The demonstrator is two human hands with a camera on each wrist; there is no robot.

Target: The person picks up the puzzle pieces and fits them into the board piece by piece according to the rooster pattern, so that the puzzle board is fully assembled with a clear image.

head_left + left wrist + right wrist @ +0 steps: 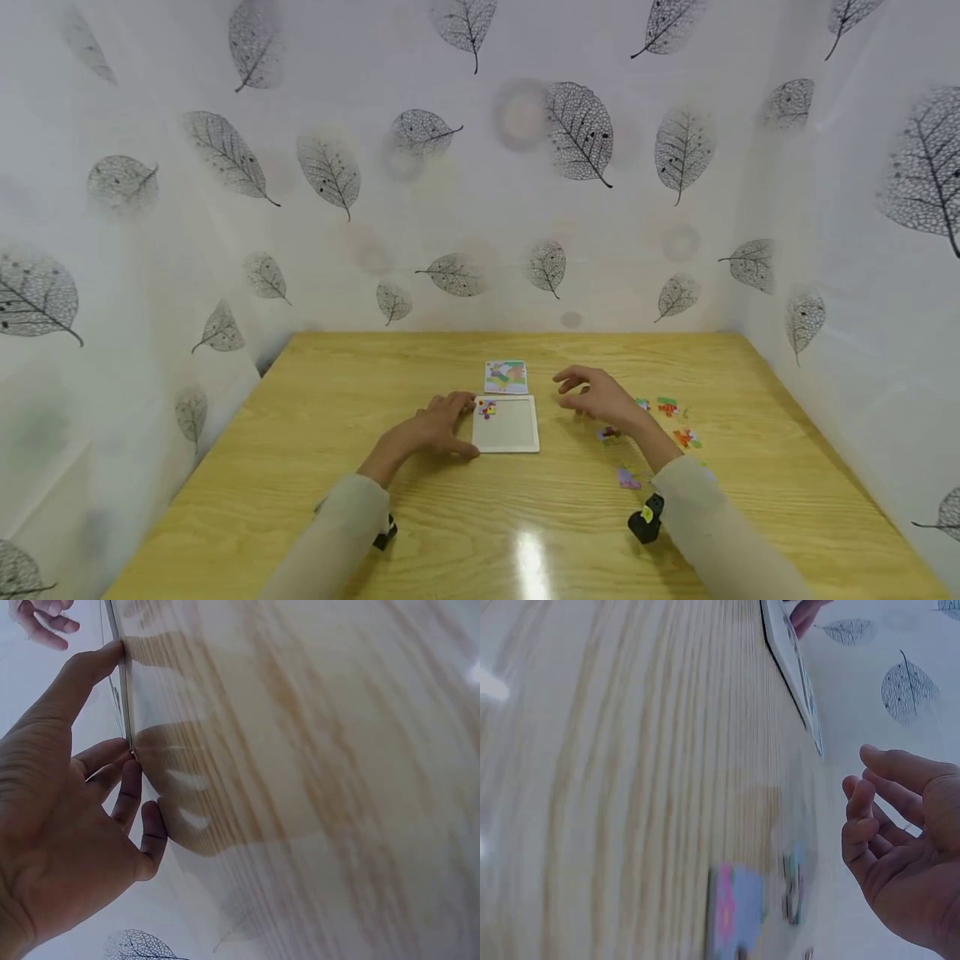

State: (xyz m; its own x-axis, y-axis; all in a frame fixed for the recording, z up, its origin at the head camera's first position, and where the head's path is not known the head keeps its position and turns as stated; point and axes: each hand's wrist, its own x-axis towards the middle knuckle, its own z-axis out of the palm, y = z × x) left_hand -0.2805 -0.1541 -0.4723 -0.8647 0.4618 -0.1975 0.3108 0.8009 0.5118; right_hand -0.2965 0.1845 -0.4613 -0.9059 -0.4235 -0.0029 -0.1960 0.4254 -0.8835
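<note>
Nearest, two pale sleeves point(720, 525) reaching forward, with a black camera point(647, 519) at each wrist. Beside the right wrist, a purple piece point(628, 479) of puzzle flat on the wood-grain counter point(450, 533); more loose pieces point(686, 438) around and beyond the right forearm, some partly hidden by it.

Further in, left hand point(438, 423) at the left side of the tray point(537, 427), palm down, thumb at the near corner and fingertips towards the far corner, spread apart and touching the rim without wrapping it. Right hand point(603, 397) raised over the counter to the right of the tray, apart from it, angled inward, fingers loosely bent, thumb apart from the forefinger; nothing visible between them.

Tray in the middle, white-rimmed, mostly bare, with one small patch point(487, 410) of puzzle in its far left corner. Step in hand, judging from the layout: an early stage of filling the tray, left hand steadying, right hand free. Next move probably calling for a pinch on one loose piece, then a flat lowering beside the patch.

Just beyond the tray, touching or nearly so, a picture card point(506, 377), perhaps a guide. Farthest, a white backdrop point(480, 200) printed with dark leaf skeletons.
</note>
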